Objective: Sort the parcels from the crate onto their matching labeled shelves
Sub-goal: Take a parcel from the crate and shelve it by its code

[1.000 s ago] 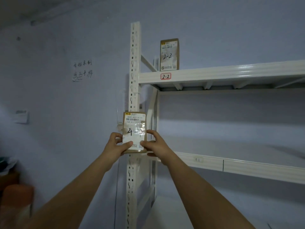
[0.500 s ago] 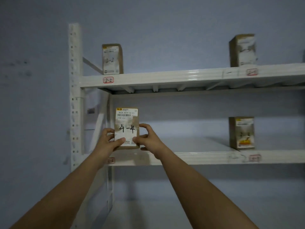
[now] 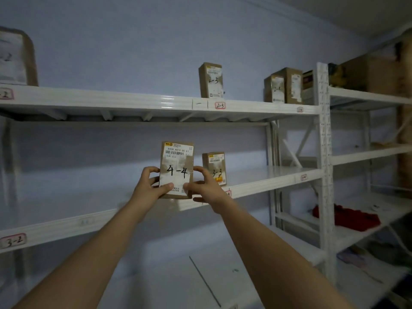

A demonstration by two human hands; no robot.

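While the rack tags are being searched, a small brown cardboard parcel marked 4-4 point(image 3: 176, 170) is being held upright in front of the white metal shelf tagged 3-2 point(image 3: 66, 221), its long axis vertical and label turned toward the camera, presumably for comparison. It is being pinched at its lower sides by the left hand point(image 3: 149, 186) and right hand point(image 3: 204, 188), fingers point(image 3: 153, 169) curled around its edges.

Handwritten codes on parcels and shelf tags

Held parcel point(image 3: 176, 170) reads "4-4"; top-shelf parcel point(image 3: 211, 80) "2-3" above red-bordered tag point(image 3: 220, 105) "2-3"; lower shelf-edge tag point(image 3: 13, 241) "3-2".
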